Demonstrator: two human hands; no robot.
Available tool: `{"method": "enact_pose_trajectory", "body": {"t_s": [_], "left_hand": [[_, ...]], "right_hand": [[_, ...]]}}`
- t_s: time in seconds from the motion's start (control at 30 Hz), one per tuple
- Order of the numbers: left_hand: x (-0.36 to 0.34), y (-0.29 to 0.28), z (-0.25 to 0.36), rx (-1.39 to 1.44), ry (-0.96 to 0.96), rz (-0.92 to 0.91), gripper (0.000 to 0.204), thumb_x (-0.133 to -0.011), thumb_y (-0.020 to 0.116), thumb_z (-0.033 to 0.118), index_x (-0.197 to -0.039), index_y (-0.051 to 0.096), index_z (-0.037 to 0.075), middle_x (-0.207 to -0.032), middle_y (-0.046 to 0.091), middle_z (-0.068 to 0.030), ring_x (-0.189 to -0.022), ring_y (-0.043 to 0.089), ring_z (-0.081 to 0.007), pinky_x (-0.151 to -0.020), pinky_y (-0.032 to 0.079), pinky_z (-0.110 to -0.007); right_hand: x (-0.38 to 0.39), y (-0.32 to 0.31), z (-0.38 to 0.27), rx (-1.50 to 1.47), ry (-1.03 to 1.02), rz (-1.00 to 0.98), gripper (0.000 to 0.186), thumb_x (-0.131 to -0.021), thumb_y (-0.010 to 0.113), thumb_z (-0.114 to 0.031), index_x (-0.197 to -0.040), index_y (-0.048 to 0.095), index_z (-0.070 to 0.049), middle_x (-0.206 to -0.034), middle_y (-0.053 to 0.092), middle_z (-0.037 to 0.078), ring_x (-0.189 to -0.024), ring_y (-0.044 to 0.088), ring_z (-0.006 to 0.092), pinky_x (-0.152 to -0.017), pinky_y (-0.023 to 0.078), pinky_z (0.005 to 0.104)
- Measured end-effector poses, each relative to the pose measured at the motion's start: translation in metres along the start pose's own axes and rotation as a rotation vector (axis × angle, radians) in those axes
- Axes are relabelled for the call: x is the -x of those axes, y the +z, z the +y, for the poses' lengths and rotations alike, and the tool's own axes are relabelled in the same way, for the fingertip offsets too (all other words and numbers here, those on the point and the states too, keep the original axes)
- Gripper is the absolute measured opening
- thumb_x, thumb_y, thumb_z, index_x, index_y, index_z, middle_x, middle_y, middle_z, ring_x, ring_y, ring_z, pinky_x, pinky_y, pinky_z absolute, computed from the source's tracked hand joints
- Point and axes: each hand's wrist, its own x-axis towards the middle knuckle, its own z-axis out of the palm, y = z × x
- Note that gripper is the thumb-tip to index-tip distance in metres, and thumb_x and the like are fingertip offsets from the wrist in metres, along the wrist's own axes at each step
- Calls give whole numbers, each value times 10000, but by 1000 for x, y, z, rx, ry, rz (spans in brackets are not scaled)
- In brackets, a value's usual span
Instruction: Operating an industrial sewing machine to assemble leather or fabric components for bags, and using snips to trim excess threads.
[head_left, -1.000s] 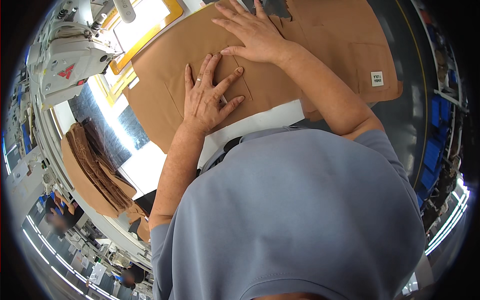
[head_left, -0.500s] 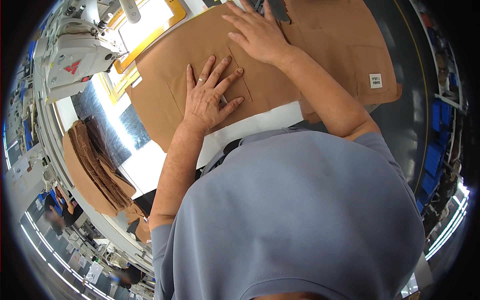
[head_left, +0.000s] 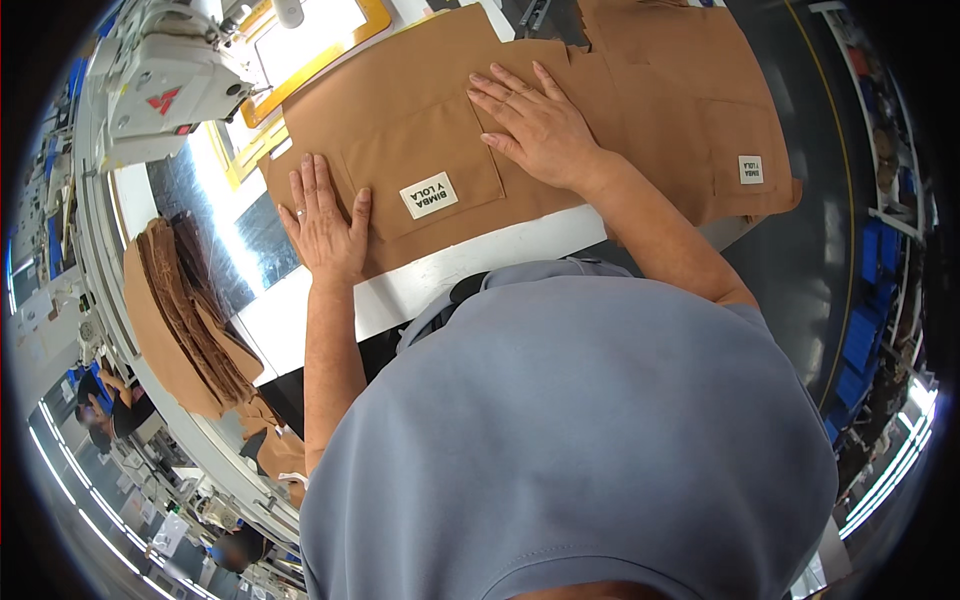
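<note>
My left hand [head_left: 328, 225] lies open and flat on the left part of a large brown fabric piece [head_left: 390, 115], thumb apart from the fingers. My right hand [head_left: 540, 135] rests open on the same fabric, higher and to the right. Between and below my hands a white label [head_left: 428, 194] sits on a stitched pocket-like panel [head_left: 465, 165]. At the right, a similar panel [head_left: 740, 130] carries a smaller white label [head_left: 750, 169]. The fabric lies on a white work surface [head_left: 390, 290].
A white sewing machine [head_left: 170, 85] and yellow template frames [head_left: 315, 55] are at upper left. A stack of brown pieces [head_left: 185, 320] lies left of me. Blue bins [head_left: 870, 320] line the right side. Co-workers [head_left: 115, 410] [head_left: 240, 548] sit at lower left.
My left hand has moved left and down, uncovering the white label on the middle panel. My right hand has moved down from the fabric's top edge.
</note>
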Motion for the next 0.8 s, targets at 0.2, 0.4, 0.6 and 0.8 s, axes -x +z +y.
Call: {"method": "enact_pose_trajectory", "body": {"t_s": [0.2, 0.4, 0.6, 0.8], "left_hand": [[14, 11, -36, 104, -92, 96, 830, -1040, 460, 676, -1679, 305, 169, -1752, 272, -70, -1631, 192, -298, -1286, 91, -630], [28, 14, -74, 78, -286, 168, 762, -1073, 432, 645, -1661, 355, 167, -1748, 282, -80, -1629, 212, -290, -1259, 101, -670], [20, 11, -93, -17, -309, 89, 741, -1079, 435, 635, -1668, 345, 194, -1741, 300, -71, -1631, 204, -288, -1244, 119, -701], [17, -25, -54, -91, -50, 253, 679, -1010, 661, 485, -1565, 481, 138, -1633, 460, -91, -1509, 441, -292, -1222, 287, -575]], "right_hand": [[-2, 0, -11, -77, -19, -26, 617, -1064, 573, -452, -1572, 472, -116, -1677, 405, 33, -1606, 257, 221, -1320, 150, 575], [17, -7, -18, -68, 26, -57, 629, -1057, 594, -439, -1576, 454, -111, -1684, 382, 58, -1608, 251, 248, -1317, 152, 580], [19, -7, -32, -44, -15, -63, 633, -1038, 623, -441, -1561, 473, -118, -1684, 379, 71, -1597, 273, 259, -1313, 166, 570], [18, -10, -58, -58, -46, -7, 589, -995, 682, -394, -1496, 551, -114, -1616, 481, 78, -1509, 409, 263, -1243, 286, 513]]}}
